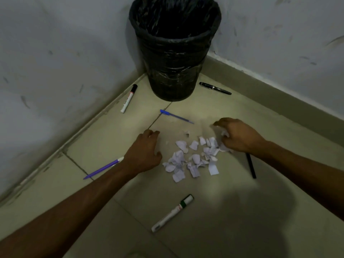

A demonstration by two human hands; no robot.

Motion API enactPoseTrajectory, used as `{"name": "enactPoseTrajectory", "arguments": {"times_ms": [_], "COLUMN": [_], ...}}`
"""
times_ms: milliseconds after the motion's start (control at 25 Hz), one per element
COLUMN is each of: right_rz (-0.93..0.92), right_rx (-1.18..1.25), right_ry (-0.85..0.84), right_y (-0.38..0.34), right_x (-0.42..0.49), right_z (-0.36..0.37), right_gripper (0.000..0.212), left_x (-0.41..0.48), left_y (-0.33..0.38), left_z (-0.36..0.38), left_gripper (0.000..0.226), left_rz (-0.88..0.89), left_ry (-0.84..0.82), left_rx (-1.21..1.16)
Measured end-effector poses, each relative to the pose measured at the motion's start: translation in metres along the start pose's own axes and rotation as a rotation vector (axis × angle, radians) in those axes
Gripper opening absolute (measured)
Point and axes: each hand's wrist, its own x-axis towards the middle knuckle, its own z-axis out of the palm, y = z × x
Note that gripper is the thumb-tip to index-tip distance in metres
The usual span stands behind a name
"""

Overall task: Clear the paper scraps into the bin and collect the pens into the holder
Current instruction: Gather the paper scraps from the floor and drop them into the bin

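A: Green-capped marker (172, 213) lying nearest, 6 o'clock. Hands?
B: Left hand (144, 152) curling empty; right hand (235, 135) bunching paper scraps (193, 159), centre floor. Bin (173, 49) at 12; loose bits risk dropping.

Two bare forearms reach in from the lower edge of the view, with no sleeves, watch, bracelet or gloves on them. The left hand (144, 153) and right hand (237, 135) carry no rings that can be made out. Fingers (154, 133) are bare; nails are too dim to tell.
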Motion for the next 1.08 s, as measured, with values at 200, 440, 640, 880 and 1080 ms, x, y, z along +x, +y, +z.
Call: {"name": "enactPoseTrajectory", "arguments": {"times_ms": [200,440,640,880,1080], "right_rz": [-0.037,0.238,0.125,0.278,0.091], "right_rx": [0.06,0.04,0.185,0.08,0.222], "right_ry": [-0.164,-0.139,-0.166,-0.212,-0.073], "right_y": [-0.023,0.0,-0.036,-0.015,-0.038], "right_x": [-0.013,-0.029,-0.053,-0.069,-0.056], "right_z": [0.029,0.012,0.044,0.034,0.065], "right_gripper": [0.05,0.083,0.081,0.117,0.095], "left_x": [0.015,0.002,-0.01,0.007,0.013], "left_y": [0.041,0.031,0.048,0.022,0.038], "left_z": [0.021,0.01,0.038,0.019,0.033], "left_gripper": [0.056,0.107,0.085,0.111,0.07], "left_rz": [0.127,0.054,0.115,0.061,0.239], "left_ry": [-0.174,-0.159,-0.124,-0.07,-0.128], "left_rx": [-0.168,-0.057,-0.135,-0.09,-0.158]}}
